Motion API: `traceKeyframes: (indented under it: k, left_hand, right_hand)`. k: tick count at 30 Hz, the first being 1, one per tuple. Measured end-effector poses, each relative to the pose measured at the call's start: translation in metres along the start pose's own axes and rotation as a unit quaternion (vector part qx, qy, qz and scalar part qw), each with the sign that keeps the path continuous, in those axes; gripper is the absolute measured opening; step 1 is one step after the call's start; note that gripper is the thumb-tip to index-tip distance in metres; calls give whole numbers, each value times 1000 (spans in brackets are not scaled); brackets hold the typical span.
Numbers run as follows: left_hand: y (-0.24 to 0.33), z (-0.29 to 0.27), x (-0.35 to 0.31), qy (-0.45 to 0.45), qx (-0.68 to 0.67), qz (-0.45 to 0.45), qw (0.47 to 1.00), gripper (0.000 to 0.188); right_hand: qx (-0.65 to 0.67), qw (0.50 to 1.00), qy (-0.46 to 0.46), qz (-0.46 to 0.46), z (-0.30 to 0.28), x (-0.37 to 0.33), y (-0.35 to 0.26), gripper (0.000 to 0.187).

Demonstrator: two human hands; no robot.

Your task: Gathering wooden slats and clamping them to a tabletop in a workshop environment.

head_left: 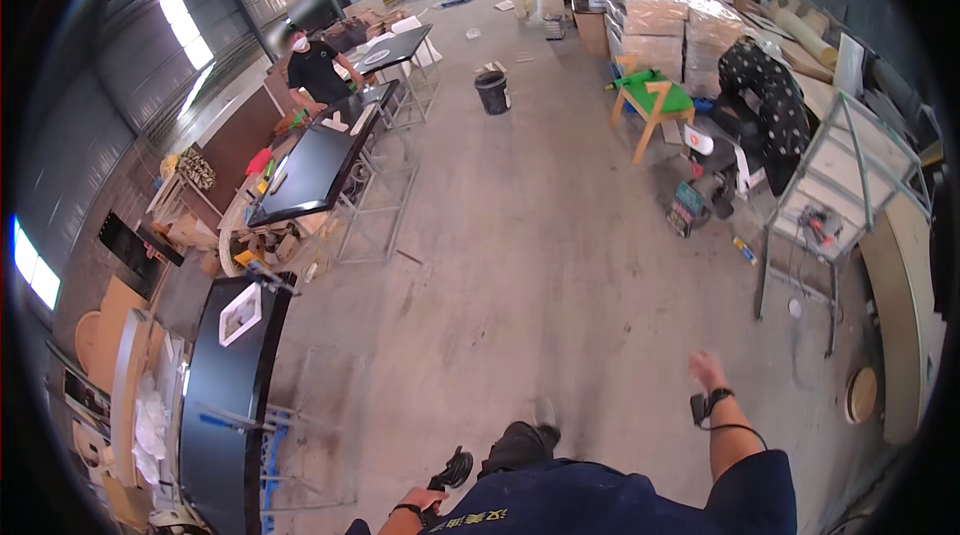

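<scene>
My left hand (425, 498) is low in the picture beside my body, closed around a black object with a rounded, looped end (456, 469); its exact kind is unclear. My right hand (706, 371) hangs out to the right over the concrete floor, away from any object. Its fingers are small and blurred, so their pose is uncertain. A black device with a cable (710, 403) is strapped to that wrist. One of my shoes (546, 425) shows ahead of my dark shirt.
On the left stand black-topped tables on metal frames (225, 385), one bearing a white frame (240, 315). A masked person (320, 70) works farther along. Ahead is a black bucket (492, 93). To the right are a green-seated chair (655, 100), a bending person (765, 105) and a metal rack (850, 170).
</scene>
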State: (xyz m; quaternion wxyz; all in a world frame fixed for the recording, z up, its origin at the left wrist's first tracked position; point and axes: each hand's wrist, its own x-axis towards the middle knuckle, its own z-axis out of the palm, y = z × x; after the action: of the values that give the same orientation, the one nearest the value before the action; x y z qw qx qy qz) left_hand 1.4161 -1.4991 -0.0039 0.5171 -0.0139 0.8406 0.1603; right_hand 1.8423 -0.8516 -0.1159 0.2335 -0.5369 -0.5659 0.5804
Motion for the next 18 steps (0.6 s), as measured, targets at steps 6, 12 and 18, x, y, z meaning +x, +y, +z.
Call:
traceKeyframes:
  k: [6,12,18]
  left_hand:
    - [136,-22,131,-30,179,-38,983,39]
    - [340,-75,238,-2,39,51,998,42]
    - [569,-152,286,56,-64,134,987,40]
  right_hand:
    - [-144,978,58,-139,-17,168,-115,28]
    - [-22,945,-127,300,14,172,36,24]
    - [-476,779,-407,25,70,268,-42,39]
